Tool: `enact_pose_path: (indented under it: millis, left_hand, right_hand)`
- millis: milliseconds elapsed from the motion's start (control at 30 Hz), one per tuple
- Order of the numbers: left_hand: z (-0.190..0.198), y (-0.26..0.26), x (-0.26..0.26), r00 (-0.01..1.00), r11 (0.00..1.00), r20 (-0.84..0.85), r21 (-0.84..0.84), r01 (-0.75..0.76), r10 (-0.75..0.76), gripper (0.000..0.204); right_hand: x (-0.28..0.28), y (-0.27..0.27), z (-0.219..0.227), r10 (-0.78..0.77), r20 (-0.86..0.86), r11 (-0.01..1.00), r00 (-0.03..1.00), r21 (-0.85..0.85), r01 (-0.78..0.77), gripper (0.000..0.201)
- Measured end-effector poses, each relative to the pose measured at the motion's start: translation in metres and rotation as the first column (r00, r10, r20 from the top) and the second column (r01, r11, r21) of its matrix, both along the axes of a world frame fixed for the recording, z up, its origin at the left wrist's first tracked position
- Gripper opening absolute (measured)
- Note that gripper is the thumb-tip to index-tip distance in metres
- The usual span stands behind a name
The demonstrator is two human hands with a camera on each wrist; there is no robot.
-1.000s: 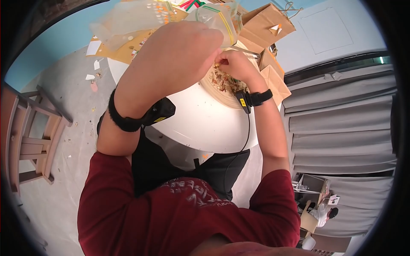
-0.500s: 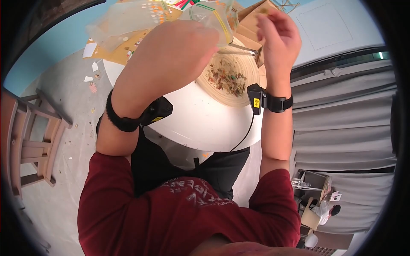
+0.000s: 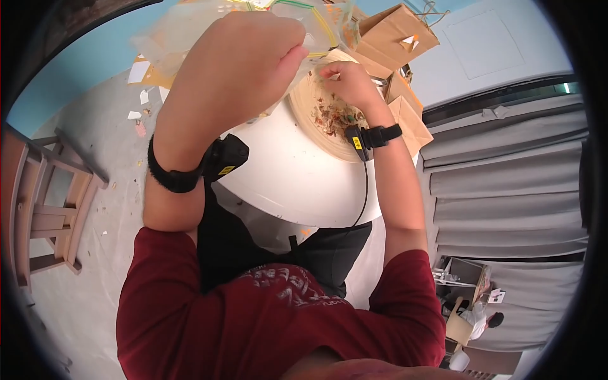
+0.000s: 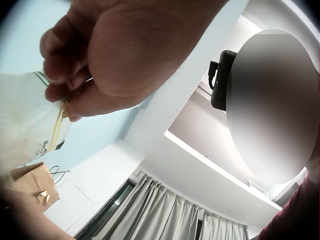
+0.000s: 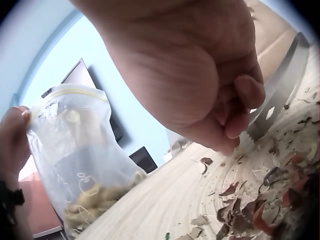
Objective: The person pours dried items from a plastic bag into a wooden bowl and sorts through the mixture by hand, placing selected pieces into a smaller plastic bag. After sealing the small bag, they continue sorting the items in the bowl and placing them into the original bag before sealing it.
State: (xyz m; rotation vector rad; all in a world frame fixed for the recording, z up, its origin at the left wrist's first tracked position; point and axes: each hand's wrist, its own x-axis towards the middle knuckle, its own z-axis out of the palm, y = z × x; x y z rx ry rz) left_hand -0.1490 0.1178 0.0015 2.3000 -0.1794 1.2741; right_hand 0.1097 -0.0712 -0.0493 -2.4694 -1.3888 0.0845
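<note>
High over the left of the table, my left hand (image 3: 247,63) pinches the top corner of a clear zip bag (image 5: 75,130) with a yellow seal line. Yellowish-brown pieces lie in the bottom of the bag. My right hand (image 3: 351,82) is low over a round wooden tray (image 3: 310,123), fingers curled and fingertips close to its surface. I cannot tell whether a small piece is between those fingertips. Dark brown, reddish and pale flakes (image 5: 245,215) cover part of the tray. Metal tongs (image 5: 287,75) lie just beyond the right fingertips.
A brown paper bag (image 3: 392,38) with string handles stands behind the tray. The white round table (image 3: 285,183) curves in front of my lap. A wooden chair (image 3: 50,215) is on the left, and scraps litter the floor. Another person (image 3: 484,320) sits far at right.
My right hand rose off the tray to the right, near the paper bag, then came back down over the tray. My left hand has shifted left and up with the zip bag.
</note>
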Motion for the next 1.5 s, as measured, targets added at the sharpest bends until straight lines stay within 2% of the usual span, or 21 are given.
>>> enact_pose_path:
  millis: [67,167,267,367,467,567,667,767,967,1067,1167,1267,1367,1467,1500]
  left_hand:
    - [0.000,0.000,0.000,1.000,1.000,-0.003,0.003,0.005,-0.005,0.012]
    - [0.001,0.000,-0.002,1.000,1.000,-0.005,0.011,0.007,-0.007,0.012]
    - [0.000,0.002,-0.003,1.000,1.000,0.001,0.021,0.005,-0.005,0.012]
    - [0.001,0.003,-0.004,1.000,1.000,-0.008,0.026,0.001,-0.001,0.012]
    - [0.002,0.002,-0.004,1.000,1.000,-0.012,0.028,0.007,-0.007,0.012]
    - [0.002,0.002,-0.004,1.000,0.999,-0.009,0.033,0.010,-0.010,0.012]
    - [0.003,0.000,-0.005,1.000,0.999,-0.015,0.033,0.003,-0.003,0.012]
    - [0.003,-0.001,-0.005,1.000,1.000,-0.016,0.028,0.003,-0.003,0.012]
    - [0.002,0.000,-0.003,1.000,0.999,-0.014,0.051,0.001,-0.001,0.012]
    - [0.000,-0.001,-0.003,1.000,0.999,-0.012,0.047,0.000,0.001,0.012]
    - [0.001,-0.003,-0.002,1.000,0.999,-0.017,0.043,0.008,-0.007,0.012]
    - [0.000,-0.008,0.002,1.000,0.998,-0.024,0.058,0.013,-0.012,0.013]
    - [0.000,-0.013,0.003,0.999,0.998,-0.032,0.063,0.030,-0.028,0.013]
    - [-0.003,-0.015,0.005,0.998,0.997,-0.037,0.044,0.060,-0.059,0.014]
    - [-0.003,-0.016,0.004,0.996,0.997,-0.056,0.026,0.068,-0.066,0.015]
  right_hand:
    - [0.009,0.004,-0.012,0.030,-0.013,0.999,0.999,0.015,-0.030,0.022]
    - [0.017,0.010,-0.015,0.060,0.037,0.992,0.998,-0.113,-0.056,0.018]
    - [0.019,0.013,-0.010,0.067,0.022,0.993,0.998,-0.097,-0.064,0.015]
    - [0.013,0.018,-0.007,-0.017,-0.143,0.994,0.990,0.109,0.032,0.018]
    - [-0.001,0.029,0.003,-0.121,-0.415,0.983,0.902,0.076,0.167,0.018]
    - [-0.002,0.035,0.001,-0.179,-0.391,0.983,0.903,-0.028,0.183,0.021]
    - [-0.002,0.035,-0.008,-0.098,-0.184,0.995,0.978,0.003,0.100,0.022]
    - [-0.003,0.036,-0.014,-0.066,-0.092,0.997,0.994,0.028,0.069,0.019]
    - [-0.009,0.031,-0.007,-0.055,0.090,0.998,0.994,-0.034,0.058,0.016]
    - [0.003,0.020,0.005,-0.121,-0.070,0.989,0.990,0.074,0.127,0.019]
    - [-0.006,0.015,0.040,-0.081,-0.216,0.893,0.973,0.418,0.167,0.020]
    - [-0.036,0.017,0.083,-0.001,-0.187,0.726,0.982,0.675,0.129,0.019]
    - [-0.072,0.026,0.107,0.116,-0.207,0.656,0.971,0.750,0.082,0.014]
    - [-0.085,0.024,0.109,0.140,-0.225,0.873,0.964,0.487,-0.014,0.015]
    - [-0.085,0.023,0.104,0.145,-0.240,0.860,0.960,0.510,-0.003,0.015]
